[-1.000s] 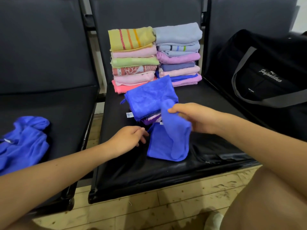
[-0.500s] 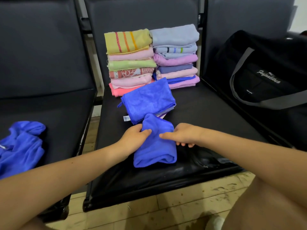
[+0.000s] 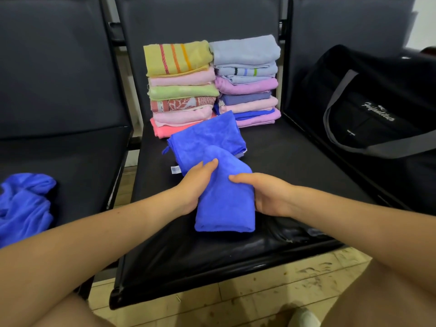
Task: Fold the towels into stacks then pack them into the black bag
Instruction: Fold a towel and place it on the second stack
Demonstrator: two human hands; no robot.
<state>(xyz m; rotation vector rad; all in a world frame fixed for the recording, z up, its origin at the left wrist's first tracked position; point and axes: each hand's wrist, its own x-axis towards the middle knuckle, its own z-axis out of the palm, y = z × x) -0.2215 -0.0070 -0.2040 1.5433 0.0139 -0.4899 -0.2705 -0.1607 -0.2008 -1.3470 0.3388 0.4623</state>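
A person seated before a row of black chairs grips a folded blue towel from both sides over the middle seat, the left hand clasping its left edge with the thumb laid on top, the right hand clasping the right edge, thumb likewise on top; the remaining fingers of both hands are tucked under or behind the cloth and cannot be seen. The towel's far end overlaps a second folded blue towel, whose white label pokes out at the left; whether the two cloths touch is hard to judge. Something pale lies under that second towel at its right corner, too little showing to identify. Behind stand two stacks of folded towels against the chair back: the left stack, topped by a yellow striped towel, and the right stack, topped by a grey-blue one; the lower layers of both are partly hidden by the blue towel in front. A crumpled blue towel lies on the left seat, cut off by the frame edge. The black bag sits on the right seat, its opening not visible and its right side cropped.
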